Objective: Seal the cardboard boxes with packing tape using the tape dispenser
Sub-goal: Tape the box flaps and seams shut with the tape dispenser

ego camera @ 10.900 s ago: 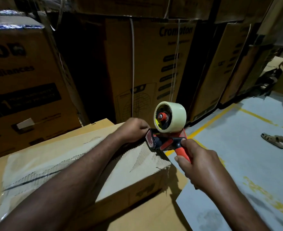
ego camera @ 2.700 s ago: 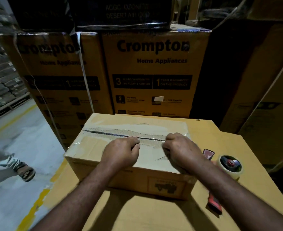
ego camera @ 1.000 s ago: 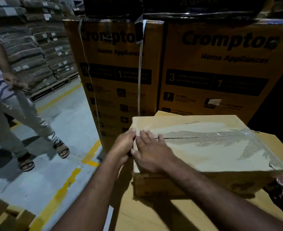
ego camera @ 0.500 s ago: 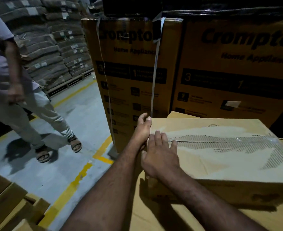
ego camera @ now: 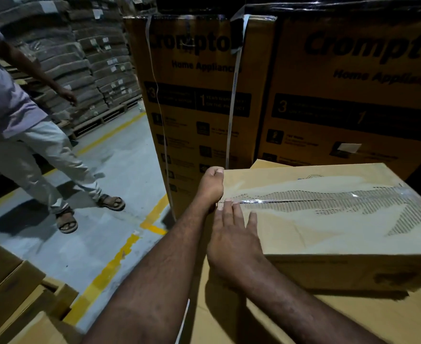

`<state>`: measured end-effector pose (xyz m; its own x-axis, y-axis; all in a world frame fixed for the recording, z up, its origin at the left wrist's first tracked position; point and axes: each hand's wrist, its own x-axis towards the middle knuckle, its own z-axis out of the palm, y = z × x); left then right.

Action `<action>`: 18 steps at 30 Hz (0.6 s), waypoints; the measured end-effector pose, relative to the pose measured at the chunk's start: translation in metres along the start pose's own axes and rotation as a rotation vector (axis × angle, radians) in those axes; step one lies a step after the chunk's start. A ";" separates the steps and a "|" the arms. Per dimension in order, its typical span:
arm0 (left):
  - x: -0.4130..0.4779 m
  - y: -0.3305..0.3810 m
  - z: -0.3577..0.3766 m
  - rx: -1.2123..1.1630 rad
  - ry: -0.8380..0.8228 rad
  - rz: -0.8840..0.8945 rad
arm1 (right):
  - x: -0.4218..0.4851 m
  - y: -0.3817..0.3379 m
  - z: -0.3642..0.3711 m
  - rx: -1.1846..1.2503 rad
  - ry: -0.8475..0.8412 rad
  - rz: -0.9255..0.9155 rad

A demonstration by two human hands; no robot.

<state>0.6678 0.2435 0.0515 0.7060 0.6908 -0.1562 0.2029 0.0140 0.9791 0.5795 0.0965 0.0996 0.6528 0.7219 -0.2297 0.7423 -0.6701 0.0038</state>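
Note:
A brown cardboard box (ego camera: 328,234) lies on a larger carton, its top torn down to the corrugation, with clear tape (ego camera: 303,200) running along the centre seam. My left hand (ego camera: 210,186) presses against the box's left end, thumb over the top edge. My right hand (ego camera: 234,232) lies flat with straight fingers on the top near the left end of the seam. The tape dispenser is out of view.
Tall printed cartons (ego camera: 199,95) with strapping stand right behind the box. A person (ego camera: 18,120) in sandals stands on the grey floor at left, by yellow floor lines (ego camera: 110,266). Stacked sacks (ego camera: 80,58) fill the back left. Flat cardboard (ego camera: 13,294) lies at the lower left.
Both hands moved from the middle of the seam to the box's left end. The dispenser, laid down at the right, left the view as my head turned left. The person stepped closer.

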 end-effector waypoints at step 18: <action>-0.103 0.019 -0.017 0.978 -0.019 0.165 | -0.014 0.120 -0.010 0.206 0.141 0.327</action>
<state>0.5878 0.1849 0.0885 0.7847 0.6187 -0.0384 0.5658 -0.6897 0.4519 0.6609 0.0080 0.1134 0.8740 0.4725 -0.1132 0.4561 -0.8782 -0.1442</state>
